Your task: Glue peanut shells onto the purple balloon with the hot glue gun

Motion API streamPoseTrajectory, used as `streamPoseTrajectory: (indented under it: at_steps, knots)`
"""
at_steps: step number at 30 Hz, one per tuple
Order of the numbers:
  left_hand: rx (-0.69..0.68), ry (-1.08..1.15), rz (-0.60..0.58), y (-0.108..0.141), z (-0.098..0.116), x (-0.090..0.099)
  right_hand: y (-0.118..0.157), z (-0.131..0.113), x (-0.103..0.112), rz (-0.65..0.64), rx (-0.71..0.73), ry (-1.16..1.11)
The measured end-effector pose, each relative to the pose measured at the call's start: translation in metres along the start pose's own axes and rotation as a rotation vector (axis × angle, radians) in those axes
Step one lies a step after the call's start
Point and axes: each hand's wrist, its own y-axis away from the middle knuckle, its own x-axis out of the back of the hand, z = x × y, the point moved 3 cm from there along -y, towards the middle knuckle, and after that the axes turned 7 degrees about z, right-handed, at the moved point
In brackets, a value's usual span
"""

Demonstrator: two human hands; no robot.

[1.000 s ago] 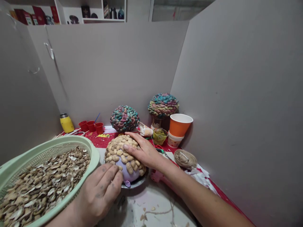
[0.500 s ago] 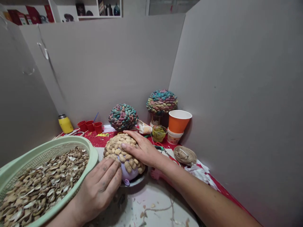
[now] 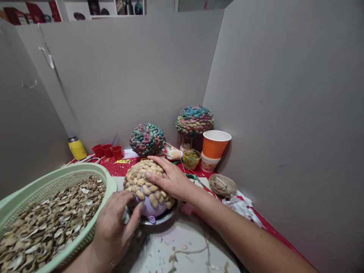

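Observation:
A purple balloon (image 3: 152, 207), its tied knot facing me, sits in a shallow metal bowl (image 3: 163, 219). Peanut shells (image 3: 140, 177) cover its upper part in overlapping rows, leaving the lower front bare. My right hand (image 3: 173, 178) lies over the top right of the shells, fingers stretched out and thumb apart. At the balloon's lower left is my left hand (image 3: 118, 218), thumb and fingers apart with nothing visible between them; whether its fingertips touch the shells I cannot tell. Left of it stands a green colander (image 3: 109, 189) of loose shell halves (image 3: 54, 220).
Behind are two painted shell-covered balls (image 3: 148, 139), red cups (image 3: 106, 150), a yellow bottle (image 3: 76, 148) and an orange paper bucket (image 3: 216, 146) on stacked cups. Scissors (image 3: 199, 181) and a twine coil (image 3: 222, 185) lie right. Grey partitions (image 3: 127, 76) enclose the table.
My left hand has gone from pressing its fingers on the shells at the lower left to drawing back slightly, thumb spread from the fingers. My right hand stays in place.

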Motion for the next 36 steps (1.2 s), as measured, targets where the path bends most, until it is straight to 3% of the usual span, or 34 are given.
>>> streamPoseTrajectory:
  at_steps: [11,26,36]
  knots:
    - [0.005,0.019,-0.056,0.0036,-0.0016,-0.0056,0.0005,-0.0024,0.0009,0.004,0.002,-0.003]
    - [-0.046,0.014,-0.018,0.0018,0.0006,-0.004,0.0003,-0.0005,-0.0006,0.006,0.006,-0.01]
    - [-0.009,0.02,-0.028,0.0025,-0.0018,-0.0059,0.0001,-0.0001,-0.0004,0.005,0.005,-0.009]
